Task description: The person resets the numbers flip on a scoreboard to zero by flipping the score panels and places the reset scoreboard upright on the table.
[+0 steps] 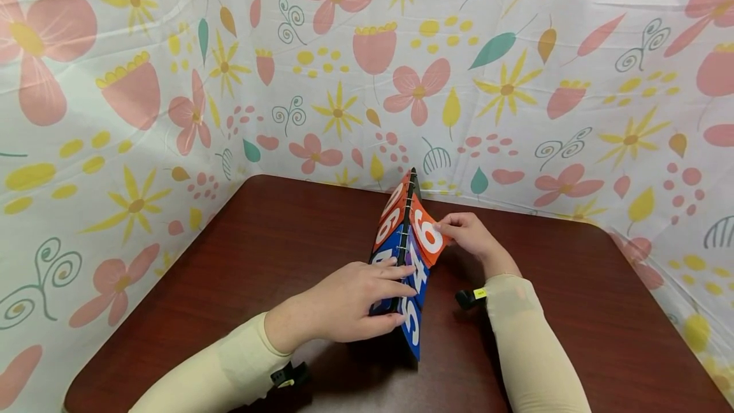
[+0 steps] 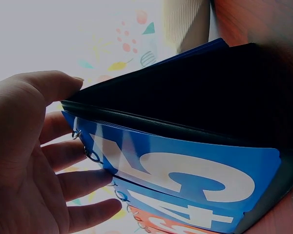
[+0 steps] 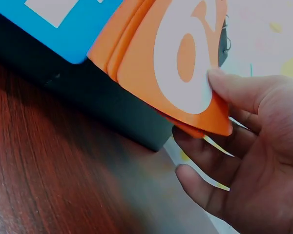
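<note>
A tent-shaped flip scoreboard point(image 1: 415, 338) stands on the table, with blue and orange number cards on rings along its black ridge. My left hand point(image 1: 358, 301) rests over the near part of the ridge. In the left wrist view its thumb touches the ridge's near end, and the other fingers lie fairly straight by the rings, above the blue card with a 5 point(image 2: 200, 173). At the far part, my right hand point(image 1: 473, 236) pinches the lower corner of an orange number card point(image 3: 185, 58), thumb on the printed face and fingers behind. The card is lifted off the black panel.
The dark reddish-brown table point(image 1: 275, 228) has rounded corners. A floral cloth point(image 1: 355, 94) hangs behind it and along both sides. Black straps with small devices point(image 1: 471, 298) are on both wrists, over pale sleeves.
</note>
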`<state>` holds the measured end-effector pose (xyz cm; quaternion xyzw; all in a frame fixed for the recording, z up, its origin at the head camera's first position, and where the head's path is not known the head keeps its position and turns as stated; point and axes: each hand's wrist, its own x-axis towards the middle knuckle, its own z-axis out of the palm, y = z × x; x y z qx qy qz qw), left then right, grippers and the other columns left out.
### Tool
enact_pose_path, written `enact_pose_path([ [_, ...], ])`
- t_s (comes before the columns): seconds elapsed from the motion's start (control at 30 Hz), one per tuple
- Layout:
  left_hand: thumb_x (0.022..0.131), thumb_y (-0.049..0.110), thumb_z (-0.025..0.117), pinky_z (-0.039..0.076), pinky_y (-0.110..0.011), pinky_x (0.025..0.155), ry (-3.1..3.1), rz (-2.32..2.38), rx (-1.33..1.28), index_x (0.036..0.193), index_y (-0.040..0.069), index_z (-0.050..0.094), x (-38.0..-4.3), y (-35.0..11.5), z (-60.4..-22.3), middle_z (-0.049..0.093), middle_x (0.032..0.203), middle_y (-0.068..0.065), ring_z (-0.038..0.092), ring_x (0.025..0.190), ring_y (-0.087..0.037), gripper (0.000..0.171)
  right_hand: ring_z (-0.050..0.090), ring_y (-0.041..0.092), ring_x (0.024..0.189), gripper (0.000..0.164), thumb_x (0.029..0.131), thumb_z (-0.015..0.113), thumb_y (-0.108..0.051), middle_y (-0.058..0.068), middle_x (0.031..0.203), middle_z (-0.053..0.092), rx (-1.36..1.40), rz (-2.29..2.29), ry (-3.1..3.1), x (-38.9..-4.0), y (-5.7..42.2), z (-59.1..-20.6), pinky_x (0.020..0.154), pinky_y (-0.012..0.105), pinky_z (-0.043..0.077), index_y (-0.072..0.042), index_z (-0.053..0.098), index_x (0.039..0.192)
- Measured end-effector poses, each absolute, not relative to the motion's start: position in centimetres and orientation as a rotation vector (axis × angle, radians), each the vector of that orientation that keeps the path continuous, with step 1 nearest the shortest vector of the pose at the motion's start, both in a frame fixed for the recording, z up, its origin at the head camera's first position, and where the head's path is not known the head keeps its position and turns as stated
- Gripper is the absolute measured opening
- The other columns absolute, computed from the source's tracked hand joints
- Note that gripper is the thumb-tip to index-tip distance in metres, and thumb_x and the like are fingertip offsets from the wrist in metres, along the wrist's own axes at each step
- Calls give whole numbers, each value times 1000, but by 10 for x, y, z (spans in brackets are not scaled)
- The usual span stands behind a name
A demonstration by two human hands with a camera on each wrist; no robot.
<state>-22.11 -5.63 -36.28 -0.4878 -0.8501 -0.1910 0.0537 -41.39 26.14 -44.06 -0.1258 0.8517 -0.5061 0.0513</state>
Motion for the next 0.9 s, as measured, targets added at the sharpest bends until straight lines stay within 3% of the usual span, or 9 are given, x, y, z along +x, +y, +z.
enact_pose_path([
  [0.2,104,46,52,40,-47,120,-2604,-595,-1486,142,28,63,-221,-57,-362,47,161,4,42,151,-27,43,67,15,82,38,101,65,-30,13,110,75,-352,-1504,2637,-415,263,-438,75,33,62,1,74,121],
  [0.4,105,47,51,39,-47,121,-2595,-596,-1488,142,28,63,-221,-57,-362,46,161,5,41,151,-27,44,75,32,103,48,102,63,-42,20,122,74,-421,-1411,2585,-413,270,-433,87,42,62,0,73,124],
  [0.53,105,47,51,40,-48,120,-2599,-596,-1487,142,28,63,-221,-57,-362,45,162,5,41,151,-27,44,72,40,114,51,101,63,-43,23,128,71,-477,-1395,2538,-410,271,-429,95,51,59,-1,69,130],
  [0.7,105,46,52,40,-48,120,-2602,-600,-1488,142,28,63,-221,-57,-362,46,161,4,41,151,-27,43,66,35,120,60,96,69,-44,19,143,63,-484,-1334,2518,-408,262,-430,94,50,59,-10,59,144],
  [0.9,104,44,53,39,-48,121,-2607,-615,-1492,142,28,63,-221,-57,-362,46,161,5,42,151,-26,42,66,36,105,46,95,73,-36,19,124,69,-485,-1332,2487,-410,253,-440,88,48,61,-8,64,131],
])
